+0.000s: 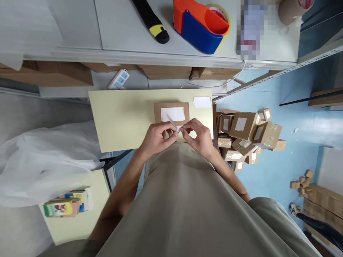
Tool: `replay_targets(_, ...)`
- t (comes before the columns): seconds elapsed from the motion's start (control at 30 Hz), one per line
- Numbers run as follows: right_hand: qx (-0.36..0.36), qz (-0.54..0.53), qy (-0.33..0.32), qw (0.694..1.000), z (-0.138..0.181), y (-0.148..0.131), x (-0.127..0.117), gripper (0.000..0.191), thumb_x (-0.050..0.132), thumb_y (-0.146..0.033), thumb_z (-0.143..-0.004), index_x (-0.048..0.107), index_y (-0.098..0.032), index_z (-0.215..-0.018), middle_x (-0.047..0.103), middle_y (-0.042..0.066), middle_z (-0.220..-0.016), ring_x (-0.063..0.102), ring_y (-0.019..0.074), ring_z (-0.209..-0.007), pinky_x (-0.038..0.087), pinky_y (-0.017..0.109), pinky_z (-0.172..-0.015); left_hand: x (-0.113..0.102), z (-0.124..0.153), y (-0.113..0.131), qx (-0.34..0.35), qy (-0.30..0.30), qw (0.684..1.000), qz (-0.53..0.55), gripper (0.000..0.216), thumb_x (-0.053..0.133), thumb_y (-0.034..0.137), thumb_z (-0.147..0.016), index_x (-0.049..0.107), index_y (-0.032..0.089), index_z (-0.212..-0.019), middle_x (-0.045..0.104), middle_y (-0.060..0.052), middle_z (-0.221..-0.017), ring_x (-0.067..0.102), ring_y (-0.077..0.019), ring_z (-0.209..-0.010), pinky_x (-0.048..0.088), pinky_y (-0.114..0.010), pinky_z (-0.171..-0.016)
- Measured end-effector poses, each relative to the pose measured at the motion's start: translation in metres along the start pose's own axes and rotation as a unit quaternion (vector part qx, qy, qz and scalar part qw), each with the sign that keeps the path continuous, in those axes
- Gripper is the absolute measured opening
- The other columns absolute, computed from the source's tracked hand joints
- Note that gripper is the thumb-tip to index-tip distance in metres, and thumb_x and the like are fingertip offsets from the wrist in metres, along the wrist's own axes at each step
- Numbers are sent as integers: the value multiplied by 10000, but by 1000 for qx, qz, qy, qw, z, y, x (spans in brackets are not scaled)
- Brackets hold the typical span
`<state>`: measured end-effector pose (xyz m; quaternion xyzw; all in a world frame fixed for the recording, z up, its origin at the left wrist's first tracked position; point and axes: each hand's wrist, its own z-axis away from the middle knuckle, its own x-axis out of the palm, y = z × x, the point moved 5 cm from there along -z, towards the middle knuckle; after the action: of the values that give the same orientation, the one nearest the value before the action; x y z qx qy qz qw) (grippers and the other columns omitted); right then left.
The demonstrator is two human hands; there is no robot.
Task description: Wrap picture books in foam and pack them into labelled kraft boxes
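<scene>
In front of my body both hands meet over the near edge of a cream table (120, 117). My left hand (160, 138) is closed in a pinch on a thin whitish slip (171, 120), which sticks up from the fingers. My right hand (198, 138) also pinches, its fingertips at a small white end close to the left fingertips. I cannot tell whether both hold one piece. Just beyond lies a brown cardboard box (158, 112) with a white label (174, 114) on top. Another white label (202, 102) lies at the table's far right corner.
A grey shelf (120, 39) above bears an orange and blue tape dispenser (202, 26) and a black-handled tool (154, 25). Right, labelled boxes (243, 125) are piled up. Left are plastic sheeting (53, 157) and books (61, 207). A person's leg (318, 225) shows lower right.
</scene>
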<state>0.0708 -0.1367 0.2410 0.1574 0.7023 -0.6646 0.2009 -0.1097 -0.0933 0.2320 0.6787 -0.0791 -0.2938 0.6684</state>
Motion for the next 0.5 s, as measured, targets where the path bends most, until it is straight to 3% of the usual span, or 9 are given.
replay_targets(0.3,78,-46,35,995,6,35,-25,173,663,-393,-1080,662,-262,-967,715,30,-968,686,194,-840,614,375,-819,-20,10,-69,-104,35,992,-58,98,648,308,-820,676,224,-778,719,9,-733,635,-145,-667,472,-250,-615)
replay_targets(0.4,113,-61,80,989,11,57,-47,223,675,-457,-1077,668,-258,-978,718,23,-941,699,189,-830,611,367,-810,-28,14,-94,-149,54,983,-92,87,639,306,-794,679,231,-771,727,12,-731,664,-159,-700,498,-263,-669)
replay_targets(0.5,135,-49,172,975,16,81,-84,306,681,-540,-1068,666,-250,-972,711,12,-870,702,183,-773,598,356,-753,-32,18,-113,-198,84,968,-128,77,640,313,-785,667,247,-757,742,14,-749,694,-177,-743,524,-274,-715)
